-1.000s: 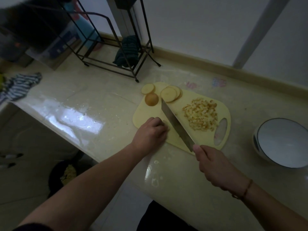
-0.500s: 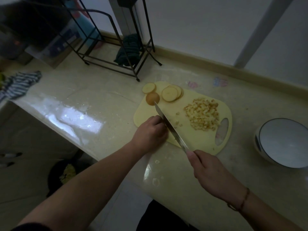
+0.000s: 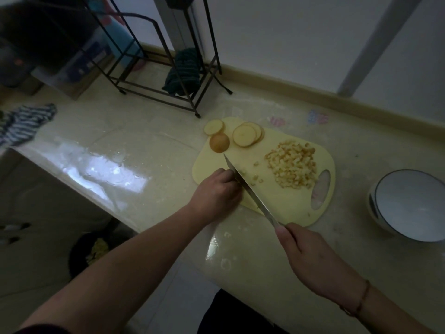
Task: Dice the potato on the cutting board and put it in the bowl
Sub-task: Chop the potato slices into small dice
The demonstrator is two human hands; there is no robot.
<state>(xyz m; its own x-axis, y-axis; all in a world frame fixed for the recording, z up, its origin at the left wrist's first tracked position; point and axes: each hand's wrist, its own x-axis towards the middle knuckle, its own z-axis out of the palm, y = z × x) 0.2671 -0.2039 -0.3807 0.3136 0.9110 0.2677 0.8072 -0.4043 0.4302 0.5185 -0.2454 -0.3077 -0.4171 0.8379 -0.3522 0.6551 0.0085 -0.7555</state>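
Potato dice (image 3: 292, 168) lie right of the curled left hand (image 3: 216, 192); right hand (image 3: 310, 259) grips knife (image 3: 250, 189).

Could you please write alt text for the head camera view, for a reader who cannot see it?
A person's right hand grips a long steel knife, cutting beside the curled left hand on a pale yellow plastic cutting board. The board also bears a pile of diced potato and round potato slices; an empty white bowl sits to the right.
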